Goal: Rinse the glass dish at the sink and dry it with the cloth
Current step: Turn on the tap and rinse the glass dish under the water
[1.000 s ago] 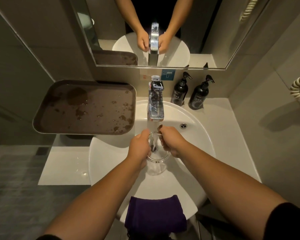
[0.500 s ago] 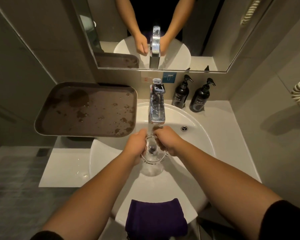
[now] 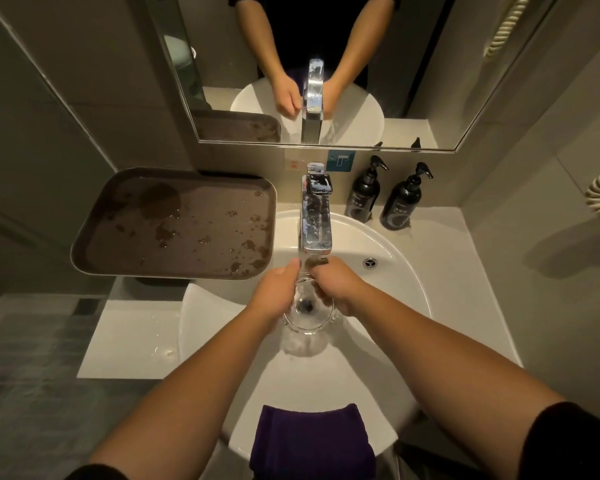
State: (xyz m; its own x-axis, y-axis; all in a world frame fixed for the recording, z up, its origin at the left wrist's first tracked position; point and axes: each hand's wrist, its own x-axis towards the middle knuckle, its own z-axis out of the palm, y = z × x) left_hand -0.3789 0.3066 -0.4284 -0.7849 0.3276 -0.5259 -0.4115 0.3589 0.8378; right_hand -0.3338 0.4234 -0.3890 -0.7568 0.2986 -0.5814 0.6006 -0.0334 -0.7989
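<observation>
A small clear glass dish (image 3: 307,311) is held over the white sink basin (image 3: 400,275), just below the chrome faucet (image 3: 316,221). My left hand (image 3: 277,291) grips its left rim, and my right hand (image 3: 336,287) grips its right rim with fingers reaching inside. Water spills from the dish into the basin below. A folded purple cloth (image 3: 310,441) hangs over the sink's near edge, under my forearms.
A wet brown tray (image 3: 177,225) sits to the left of the faucet. Two black pump bottles (image 3: 366,195) (image 3: 402,202) stand at the back right of the counter. The overflow drain (image 3: 370,262) lies right of my hands. A mirror (image 3: 326,71) hangs above.
Both hands and the dish have shifted slightly up toward the faucet spout. The right fingers keep working inside the dish.
</observation>
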